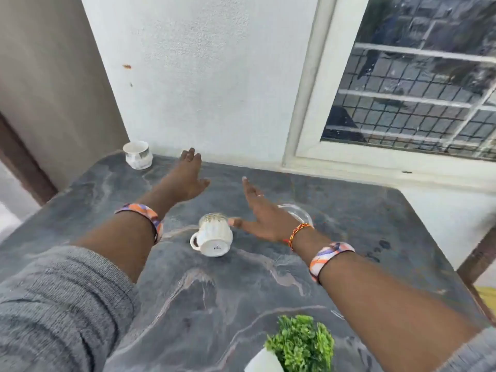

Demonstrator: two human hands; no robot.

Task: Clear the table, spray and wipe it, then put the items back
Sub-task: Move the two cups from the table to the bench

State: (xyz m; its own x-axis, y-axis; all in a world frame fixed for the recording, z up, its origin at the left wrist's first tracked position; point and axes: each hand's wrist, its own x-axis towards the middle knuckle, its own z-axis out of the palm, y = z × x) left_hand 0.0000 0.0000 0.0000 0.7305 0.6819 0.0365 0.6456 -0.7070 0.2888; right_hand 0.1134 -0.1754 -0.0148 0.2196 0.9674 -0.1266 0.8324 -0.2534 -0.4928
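- A dark marbled table [241, 291] stands in a corner, against a white wall [201, 76] and below a window [416, 89] with a grid.
- The things are still on the table, so I judge the clearing has hardly started: a white cup [138, 154] at the far left corner, a ribbed mug [213, 236] in the middle, a glass dish [298, 213] partly hidden behind the right hand, and a green plant [300, 342] at the near edge.
- The left hand [185, 181] reaches toward the far cup, fingers straight, holding nothing.
- The right hand [264, 213] is spread flat; its thumb lies just beside the mug's rim, and I cannot tell whether it touches.
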